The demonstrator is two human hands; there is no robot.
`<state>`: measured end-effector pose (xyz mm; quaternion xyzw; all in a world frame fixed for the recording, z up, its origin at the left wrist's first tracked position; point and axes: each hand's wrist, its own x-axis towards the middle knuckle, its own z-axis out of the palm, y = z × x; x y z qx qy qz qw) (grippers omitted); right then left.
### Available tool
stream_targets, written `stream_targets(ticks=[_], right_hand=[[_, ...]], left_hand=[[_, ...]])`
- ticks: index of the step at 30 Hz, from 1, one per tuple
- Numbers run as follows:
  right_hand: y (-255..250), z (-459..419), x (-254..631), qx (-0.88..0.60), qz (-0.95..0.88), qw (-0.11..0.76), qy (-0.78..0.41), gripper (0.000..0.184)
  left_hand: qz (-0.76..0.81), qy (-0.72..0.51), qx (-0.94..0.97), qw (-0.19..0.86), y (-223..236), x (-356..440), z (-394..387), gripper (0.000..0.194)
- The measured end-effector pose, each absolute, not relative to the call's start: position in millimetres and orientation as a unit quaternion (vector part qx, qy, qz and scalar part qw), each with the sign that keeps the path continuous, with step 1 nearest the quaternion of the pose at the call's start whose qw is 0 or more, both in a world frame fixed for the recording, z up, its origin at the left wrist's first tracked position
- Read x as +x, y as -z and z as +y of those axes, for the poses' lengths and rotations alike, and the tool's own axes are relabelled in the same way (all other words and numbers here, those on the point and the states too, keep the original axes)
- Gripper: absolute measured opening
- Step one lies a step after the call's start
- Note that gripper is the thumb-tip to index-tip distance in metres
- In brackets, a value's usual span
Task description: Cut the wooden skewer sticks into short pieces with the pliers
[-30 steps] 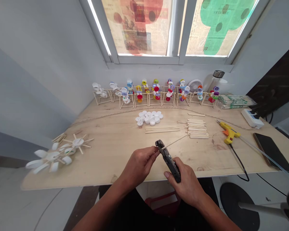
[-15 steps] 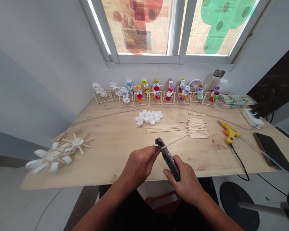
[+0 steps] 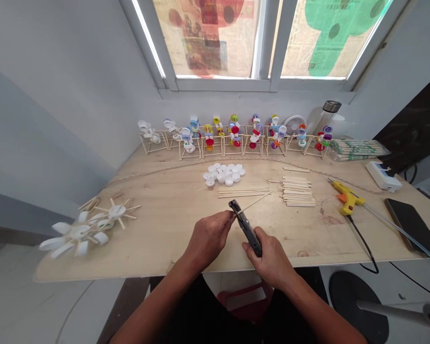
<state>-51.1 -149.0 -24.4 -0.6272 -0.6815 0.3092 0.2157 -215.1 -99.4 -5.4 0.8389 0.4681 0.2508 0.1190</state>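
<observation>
My right hand [image 3: 268,260] is shut around the handles of a dark metal cutting plier [image 3: 247,227], which points up and to the left. My left hand [image 3: 209,237] pinches a thin wooden stick [image 3: 254,203] by the plier's jaws. The stick runs from those jaws up to the right, and its near end is hidden by my fingers. Both hands are over the front of a plywood board [image 3: 157,229]. Loose wooden sticks [image 3: 243,192] lie just beyond the stick's free tip, next to a stack of sticks [image 3: 297,192] and white bottle caps [image 3: 222,174].
Bottle-cap models on stick frames [image 3: 232,136] line the back of the board. A white cap-and-stick pinwheel [image 3: 79,233] lies at the left. A yellow glue gun [image 3: 348,198], black phone [image 3: 413,224], power strip [image 3: 382,175], small fan [image 3: 294,125] and packaged sticks [image 3: 356,149] stand to the right.
The view has drifted slightly, with the board lower and further right in the picture. Both hands and the plier have shifted slightly, and my grip on the plier and stick is unchanged.
</observation>
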Motion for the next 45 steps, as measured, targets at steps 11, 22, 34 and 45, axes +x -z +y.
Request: stream_targets(ticks=[11,22,34,45], right_hand=[[29.6,-137.5,-50.8,-0.623,-0.681,0.202,-0.328,0.015],[35.0,-136.1,-50.2,-0.619,-0.695,0.2,-0.305,0.012],[37.0,-132.6,-47.8,-0.604,-0.693,0.228,-0.32,0.012],[35.2,-132.0,-30.2,-0.508,-0.545,0.358,-0.563,0.015]], left_hand=[[0.482,-0.24,0.833,0.127,12.8,-217.3,-88.7,0.026],[0.496,-0.253,0.819,0.141,18.3,-219.2,-89.0,0.029],[0.524,-0.263,0.792,0.168,18.8,-223.5,-92.9,0.029],[0.547,-0.294,0.742,0.255,18.2,-207.1,-77.4,0.03]])
